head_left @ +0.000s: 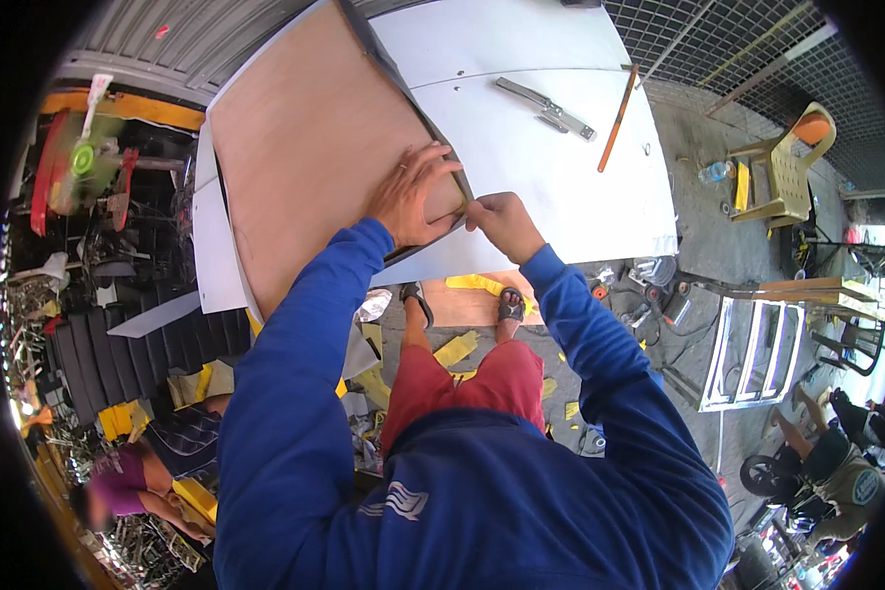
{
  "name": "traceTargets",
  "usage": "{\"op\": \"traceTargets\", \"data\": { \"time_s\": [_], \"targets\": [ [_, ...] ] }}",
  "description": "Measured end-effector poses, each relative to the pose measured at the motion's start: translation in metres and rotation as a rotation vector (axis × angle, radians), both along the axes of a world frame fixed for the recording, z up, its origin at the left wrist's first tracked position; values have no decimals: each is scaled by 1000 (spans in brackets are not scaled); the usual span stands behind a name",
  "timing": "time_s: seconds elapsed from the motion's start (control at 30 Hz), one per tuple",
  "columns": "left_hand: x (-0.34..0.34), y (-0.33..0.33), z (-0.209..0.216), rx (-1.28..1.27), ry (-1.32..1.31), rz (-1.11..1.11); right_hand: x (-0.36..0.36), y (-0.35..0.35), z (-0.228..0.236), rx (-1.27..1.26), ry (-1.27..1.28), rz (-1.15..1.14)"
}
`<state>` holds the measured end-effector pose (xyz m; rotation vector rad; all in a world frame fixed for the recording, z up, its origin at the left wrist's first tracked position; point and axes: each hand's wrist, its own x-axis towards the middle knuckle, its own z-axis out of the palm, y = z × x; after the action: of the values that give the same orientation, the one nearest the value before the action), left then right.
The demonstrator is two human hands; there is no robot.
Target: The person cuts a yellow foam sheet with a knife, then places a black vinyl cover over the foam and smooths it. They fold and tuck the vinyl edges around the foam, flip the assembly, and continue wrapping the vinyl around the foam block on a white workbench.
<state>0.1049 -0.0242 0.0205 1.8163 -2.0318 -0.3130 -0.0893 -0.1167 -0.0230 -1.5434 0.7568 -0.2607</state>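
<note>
A brown board (305, 128) lies on the white-topped table, with a dark sheet (425, 116) showing along its right edge and near corner. My left hand (413, 195) rests on the board by that corner, fingers spread and bent over it. Just to its right, my right hand (504, 226) is closed in a pinch at the corner, on the edge of the dark sheet. The exact grip is hidden behind the fingers. Farther off on the table lie a long silver metal tool (546, 106) and a thin orange-brown stick (618, 120).
The white tabletop (570, 197) extends right of the board. Power tools and cords (664, 295) lie on the floor at right, near a beige chair (787, 167) and a white frame (754, 354). A fan (84, 159) stands at left. Other people are at lower left and lower right.
</note>
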Motion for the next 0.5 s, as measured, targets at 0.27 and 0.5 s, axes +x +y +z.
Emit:
{"op": "traceTargets", "data": {
  "time_s": [0.27,0.5],
  "targets": [
    [41,93,3,-76,-140,269,-4,-12,-14,-94,-81,-27],
    [-7,261,6,-127,-44,894,27,14,57,-473,61,66]
  ]
}}
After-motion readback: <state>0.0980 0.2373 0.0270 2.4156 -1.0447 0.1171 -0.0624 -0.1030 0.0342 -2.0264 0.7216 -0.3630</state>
